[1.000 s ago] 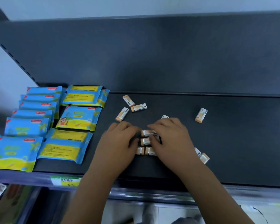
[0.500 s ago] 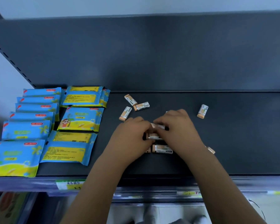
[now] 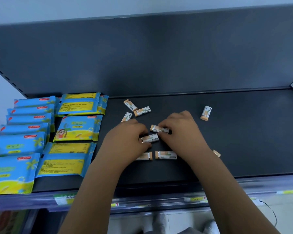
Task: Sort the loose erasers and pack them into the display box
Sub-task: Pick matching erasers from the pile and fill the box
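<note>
Hands: left [image 3: 125, 142], right [image 3: 181, 132] pinch erasers [image 3: 150, 138] | wipe packs [image 3: 76, 130] left

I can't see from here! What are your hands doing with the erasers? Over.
Left hand pinching one eraser. Right hand gripping another eraser. Loose erasers scattered on shelf. No display box in view.

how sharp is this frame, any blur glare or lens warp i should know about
Head view: soft all over, so print on the erasers and the blue wipe packs is unreadable; wide-angle warp curves the shelf and its back panel; lighting is dim and even, with only a faint sheen on the panel and weak shadows under the left hand and right hand; the floor below is blurred.
</note>
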`<act>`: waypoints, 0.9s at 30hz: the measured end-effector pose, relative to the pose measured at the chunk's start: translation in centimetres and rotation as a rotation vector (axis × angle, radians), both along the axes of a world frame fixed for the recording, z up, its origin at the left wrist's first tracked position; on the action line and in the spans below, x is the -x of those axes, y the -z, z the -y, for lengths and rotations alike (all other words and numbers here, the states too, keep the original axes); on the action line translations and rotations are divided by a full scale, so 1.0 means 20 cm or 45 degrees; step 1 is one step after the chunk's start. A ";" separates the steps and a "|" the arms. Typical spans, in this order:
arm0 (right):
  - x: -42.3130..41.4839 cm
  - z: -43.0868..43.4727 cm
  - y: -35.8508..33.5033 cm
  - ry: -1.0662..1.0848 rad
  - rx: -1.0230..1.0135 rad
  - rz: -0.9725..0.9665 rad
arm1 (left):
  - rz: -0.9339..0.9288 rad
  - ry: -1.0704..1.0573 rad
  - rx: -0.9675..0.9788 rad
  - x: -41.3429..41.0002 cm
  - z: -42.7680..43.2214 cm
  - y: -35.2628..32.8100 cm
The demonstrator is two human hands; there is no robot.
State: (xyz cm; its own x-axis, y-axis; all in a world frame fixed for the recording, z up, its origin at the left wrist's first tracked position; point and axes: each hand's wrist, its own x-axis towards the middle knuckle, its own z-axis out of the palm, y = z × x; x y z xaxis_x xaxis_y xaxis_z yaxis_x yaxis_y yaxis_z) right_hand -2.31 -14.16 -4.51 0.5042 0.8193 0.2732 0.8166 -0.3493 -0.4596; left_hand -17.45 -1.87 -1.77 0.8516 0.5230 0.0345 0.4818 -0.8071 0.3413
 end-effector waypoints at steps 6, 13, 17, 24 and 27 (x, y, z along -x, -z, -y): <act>0.00 0.05 -0.02 -0.069 -0.093 -0.044 | 0.091 0.017 -0.046 -0.02 0.02 0.02; -0.07 0.16 -0.06 -0.092 -0.274 -0.140 | 0.381 -0.041 -0.058 -0.02 0.07 0.05; -0.11 0.22 -0.08 -0.086 -0.282 -0.092 | 0.413 -0.008 -0.052 -0.06 0.10 0.03; -0.24 0.41 -0.08 0.007 -0.342 -0.051 | 0.416 0.073 -0.038 -0.22 0.21 0.01; -0.34 0.51 -0.08 0.037 -0.365 -0.041 | 0.416 0.101 -0.027 -0.32 0.30 0.00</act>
State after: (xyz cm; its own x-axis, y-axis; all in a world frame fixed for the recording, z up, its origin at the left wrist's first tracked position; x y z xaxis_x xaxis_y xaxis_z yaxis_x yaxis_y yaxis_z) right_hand 4.50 -24.40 -2.83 0.5383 0.6962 0.4749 0.7916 -0.2244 -0.5684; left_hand -11.05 -7.86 -1.84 0.8317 0.4520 0.3224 0.2854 -0.8461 0.4501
